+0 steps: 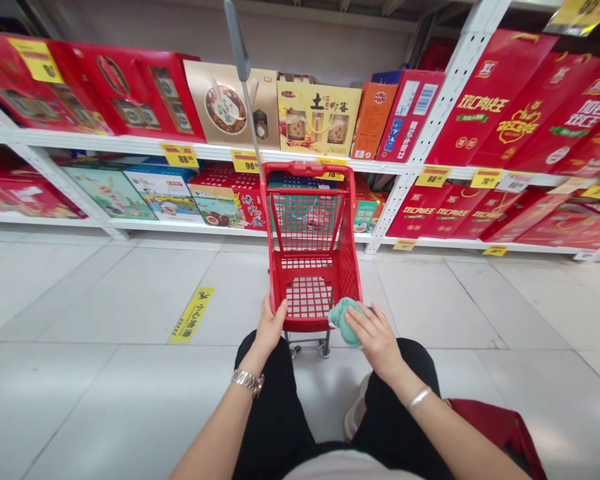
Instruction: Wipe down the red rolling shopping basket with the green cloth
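A small red shopping basket on wheels (350, 267) stands on the floor in front of my knees, with nothing visible inside it. My left hand (270, 328) grips the near left corner of its rim, fingers wrapped over the edge. My right hand (375, 337) presses a teal cloth (343, 319) against the near right corner of the basket, fingers curled over the cloth. A grey pull handle (237, 47) rises from the basket's far side.
White shelves (130, 143) hold red and gold gift boxes with yellow price tags behind the basket. A yellow floor sticker (191, 315) lies to the left on the pale tiles. A dark red bag (500, 427) rests by my right leg.
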A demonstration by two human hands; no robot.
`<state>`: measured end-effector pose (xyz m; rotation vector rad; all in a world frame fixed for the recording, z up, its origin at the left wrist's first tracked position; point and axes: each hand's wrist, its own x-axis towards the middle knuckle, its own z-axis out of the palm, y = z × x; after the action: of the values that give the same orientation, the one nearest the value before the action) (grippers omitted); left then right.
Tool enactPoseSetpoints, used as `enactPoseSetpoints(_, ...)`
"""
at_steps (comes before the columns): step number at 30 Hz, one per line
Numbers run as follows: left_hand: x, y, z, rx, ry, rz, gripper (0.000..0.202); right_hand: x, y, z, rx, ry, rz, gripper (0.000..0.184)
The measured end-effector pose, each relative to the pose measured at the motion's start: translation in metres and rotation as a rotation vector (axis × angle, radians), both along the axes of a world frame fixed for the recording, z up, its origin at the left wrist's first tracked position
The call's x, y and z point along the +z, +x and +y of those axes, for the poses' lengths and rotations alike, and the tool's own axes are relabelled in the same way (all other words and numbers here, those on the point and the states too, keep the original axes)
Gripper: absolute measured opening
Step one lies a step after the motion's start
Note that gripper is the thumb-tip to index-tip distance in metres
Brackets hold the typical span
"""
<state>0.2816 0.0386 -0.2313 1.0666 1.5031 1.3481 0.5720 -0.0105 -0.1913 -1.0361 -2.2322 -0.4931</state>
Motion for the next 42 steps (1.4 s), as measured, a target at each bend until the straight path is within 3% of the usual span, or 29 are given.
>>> enactPoseSetpoints(4, -0.004, 0.011, 0.001, 0.017, 0.008, 0.022, 0.066, 0.01, 0.029, 0.003, -0.113, 0.001, 0.069, 0.05)
enactPoseSetpoints(7, -0.006, 0.015, 0.001, 0.037, 0.014, 0.029, 0.064, 0.024, 0.022, 0.004, -0.131, 0.014, 0.131, 0.05)
enactPoseSetpoints(12, -0.007, 0.016, 0.0, 0.051, 0.039, 0.036, 0.062, 0.032, -0.044, 0.003, 0.053, -0.03, 0.159, 0.049)
enactPoseSetpoints(15, -0.006, 0.016, -0.001, 0.048, 0.048, 0.04, 0.057, 0.02, -0.086, 0.004, 0.165, -0.084, 0.12, 0.047)
enactPoseSetpoints(18, -0.002, 0.015, -0.003, 0.038, 0.058, 0.044, 0.054, 0.005, -0.105, 0.005, 0.206, -0.098, 0.091, 0.042)
enactPoseSetpoints(21, 0.004, 0.015, -0.006, 0.025, 0.073, 0.055, 0.058, -0.002, -0.097, 0.003, 0.199, -0.056, 0.052, 0.038)
enactPoseSetpoints(25, 0.01, 0.016, -0.009, 0.014, 0.075, 0.072, 0.061, -0.004, -0.061, -0.001, 0.156, -0.029, 0.017, 0.038)
enactPoseSetpoints(31, 0.007, 0.017, -0.006, 0.023, 0.028, 0.079, 0.061, -0.002, 0.012, 0.007, -0.019, -0.022, 0.006, 0.052)
enactPoseSetpoints(34, 0.003, 0.017, -0.005, 0.029, 0.022, 0.075, 0.058, 0.005, 0.031, 0.013, -0.061, -0.01, 0.011, 0.056)
enactPoseSetpoints(37, 0.001, 0.017, -0.004, 0.033, 0.021, 0.067, 0.06, 0.014, 0.022, 0.015, -0.036, -0.001, 0.052, 0.056)
enactPoseSetpoints(42, -0.002, 0.017, -0.004, 0.043, 0.045, 0.059, 0.061, 0.017, -0.046, 0.016, 0.092, -0.037, 0.085, 0.049)
